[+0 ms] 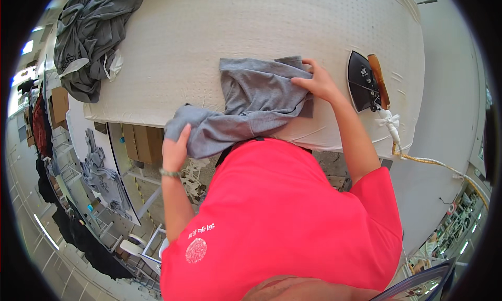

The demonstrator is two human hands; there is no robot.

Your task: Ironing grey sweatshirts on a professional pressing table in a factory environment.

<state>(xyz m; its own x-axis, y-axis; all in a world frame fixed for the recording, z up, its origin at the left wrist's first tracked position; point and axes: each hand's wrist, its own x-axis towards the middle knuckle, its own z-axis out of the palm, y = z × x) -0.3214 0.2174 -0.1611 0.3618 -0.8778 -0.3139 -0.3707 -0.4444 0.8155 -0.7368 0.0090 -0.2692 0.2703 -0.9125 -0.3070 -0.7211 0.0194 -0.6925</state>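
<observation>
A grey garment point(261, 89) lies rumpled at the near edge of the padded table point(172, 55), partly hanging over it against my red shirt. Its exact kind cannot be made out from the folds. At the garment's left end, my left hand point(176, 149) grips the bunched cloth, thumb on top and fingers hidden beneath. On the opposite side, my right hand point(320, 83) pinches the upper right edge between thumb and fingers. An iron point(361, 80) with a black soleplate and a brown wooden handle rests to the right of my right hand.
Dark grey garments point(94, 34) are heaped at the table's far left. From the iron, a cord point(439, 162) runs over the right edge. Below the table, a cardboard box point(141, 143) stands at left, near a side surface carrying more grey clothing point(102, 173).
</observation>
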